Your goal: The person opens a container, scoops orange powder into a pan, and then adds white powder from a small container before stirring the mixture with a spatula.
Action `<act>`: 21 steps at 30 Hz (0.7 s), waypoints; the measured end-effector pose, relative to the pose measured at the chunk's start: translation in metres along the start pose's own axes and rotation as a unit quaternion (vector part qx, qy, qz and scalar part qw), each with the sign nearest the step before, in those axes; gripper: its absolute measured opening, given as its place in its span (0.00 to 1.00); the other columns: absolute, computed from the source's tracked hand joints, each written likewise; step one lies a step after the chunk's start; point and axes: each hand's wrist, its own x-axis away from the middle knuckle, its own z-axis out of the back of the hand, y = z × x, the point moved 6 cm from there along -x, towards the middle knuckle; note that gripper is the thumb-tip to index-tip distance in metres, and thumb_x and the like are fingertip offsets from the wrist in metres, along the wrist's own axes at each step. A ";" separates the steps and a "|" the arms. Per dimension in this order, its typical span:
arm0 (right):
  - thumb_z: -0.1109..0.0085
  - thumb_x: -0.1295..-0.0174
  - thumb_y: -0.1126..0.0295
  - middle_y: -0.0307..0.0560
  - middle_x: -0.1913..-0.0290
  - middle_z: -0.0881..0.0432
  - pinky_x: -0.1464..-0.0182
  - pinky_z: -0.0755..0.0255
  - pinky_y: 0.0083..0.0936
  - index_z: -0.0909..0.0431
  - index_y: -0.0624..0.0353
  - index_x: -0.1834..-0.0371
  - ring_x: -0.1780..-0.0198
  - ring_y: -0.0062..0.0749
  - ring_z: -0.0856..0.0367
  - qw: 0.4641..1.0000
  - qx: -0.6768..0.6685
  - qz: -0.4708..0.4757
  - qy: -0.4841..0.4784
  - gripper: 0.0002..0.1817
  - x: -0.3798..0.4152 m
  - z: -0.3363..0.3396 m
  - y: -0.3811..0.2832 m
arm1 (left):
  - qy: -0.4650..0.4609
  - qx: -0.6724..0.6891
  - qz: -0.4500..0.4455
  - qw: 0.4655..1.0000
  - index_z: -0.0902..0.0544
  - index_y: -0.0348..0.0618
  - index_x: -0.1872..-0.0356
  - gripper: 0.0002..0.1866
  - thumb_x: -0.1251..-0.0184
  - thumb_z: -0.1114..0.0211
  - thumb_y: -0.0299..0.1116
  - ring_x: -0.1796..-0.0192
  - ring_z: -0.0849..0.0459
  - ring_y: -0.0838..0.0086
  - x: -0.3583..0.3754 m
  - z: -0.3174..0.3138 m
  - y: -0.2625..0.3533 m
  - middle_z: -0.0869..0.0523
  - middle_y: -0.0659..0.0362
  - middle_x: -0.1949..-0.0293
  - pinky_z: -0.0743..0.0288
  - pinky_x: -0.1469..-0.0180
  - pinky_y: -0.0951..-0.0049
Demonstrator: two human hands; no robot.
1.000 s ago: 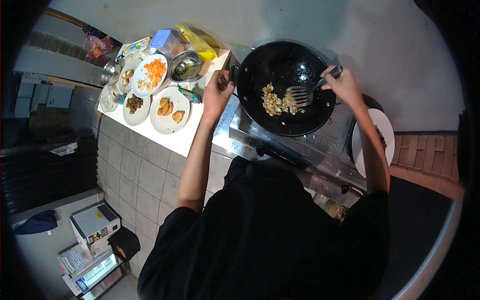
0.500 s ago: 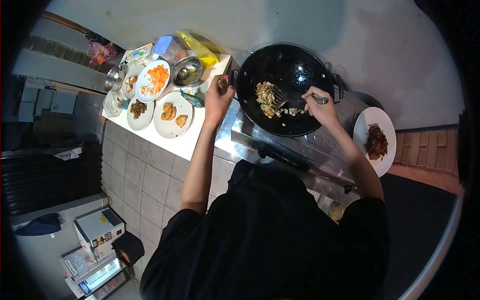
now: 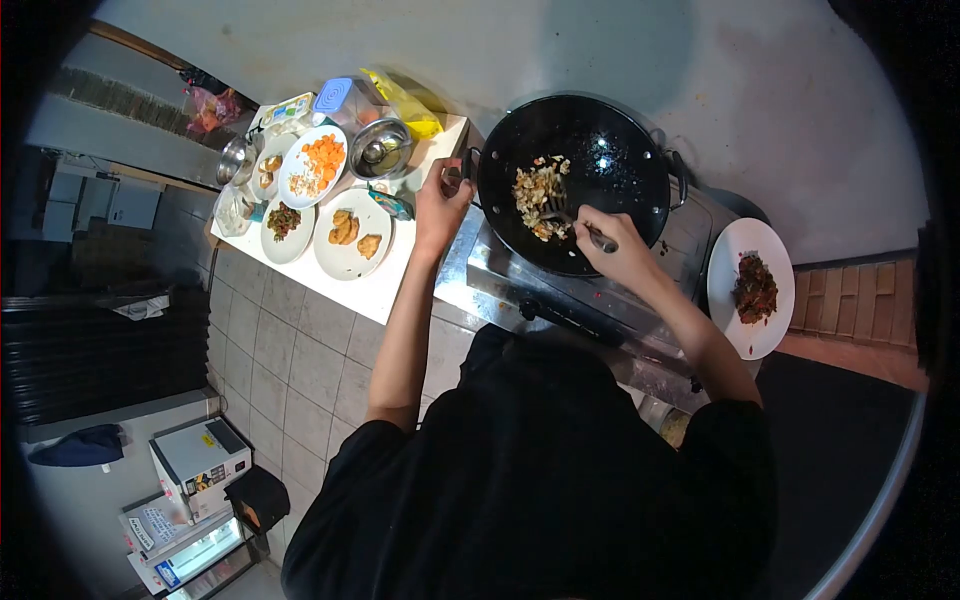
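Note:
A black wok [image 3: 620,185] sits on the gas stove [image 3: 560,305]. My left hand [image 3: 443,205] is closed around the wok's left side handle. Over the near part of the wok, my right hand [image 3: 612,243] grips a slotted metal spatula [image 3: 553,210] by its handle. The spatula's blade is down among chopped, pale, egg-like food [image 3: 538,195] in the left half of the wok. Part of the blade is covered by that food.
Left of the stove, a white table [image 3: 355,292] bears a plate of carrots [image 3: 322,160], a plate of fried pieces [image 3: 350,258], a metal bowl [image 3: 381,148] and a plastic container [image 3: 345,100]. A white plate of dark food [image 3: 752,290] stands right of the stove.
My right hand has moved left and toward me with the spatula, and the food is gathered closer together in the wok's left half. My left hand stays on the handle.

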 end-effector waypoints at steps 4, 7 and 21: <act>0.42 0.36 0.75 0.58 0.77 0.23 0.70 0.31 0.32 0.26 0.63 0.65 0.77 0.43 0.21 0.999 0.002 0.011 0.051 0.03 0.003 0.009 0.003 | 0.005 -0.002 0.003 1.000 0.20 0.38 0.45 0.18 0.37 0.32 0.26 0.73 0.22 0.80 0.002 0.002 -0.002 0.16 0.59 0.75 0.27 0.68 0.76; 0.41 0.35 0.74 0.52 0.77 0.22 0.70 0.31 0.27 0.23 0.64 0.65 0.76 0.29 0.23 0.998 0.011 -0.021 0.051 0.04 0.005 0.025 0.001 | -0.019 -0.004 0.025 0.999 0.21 0.41 0.43 0.17 0.32 0.33 0.27 0.69 0.19 0.80 0.002 0.000 -0.006 0.13 0.57 0.71 0.27 0.64 0.77; 0.51 0.32 0.69 0.45 0.81 0.20 0.85 0.40 0.15 0.16 0.64 0.62 0.85 0.17 0.27 0.934 -0.090 -0.160 -0.306 0.13 -0.059 0.058 0.013 | 0.005 -0.007 0.007 1.000 0.20 0.40 0.44 0.19 0.36 0.32 0.27 0.73 0.21 0.81 0.000 -0.001 -0.008 0.15 0.59 0.74 0.27 0.68 0.75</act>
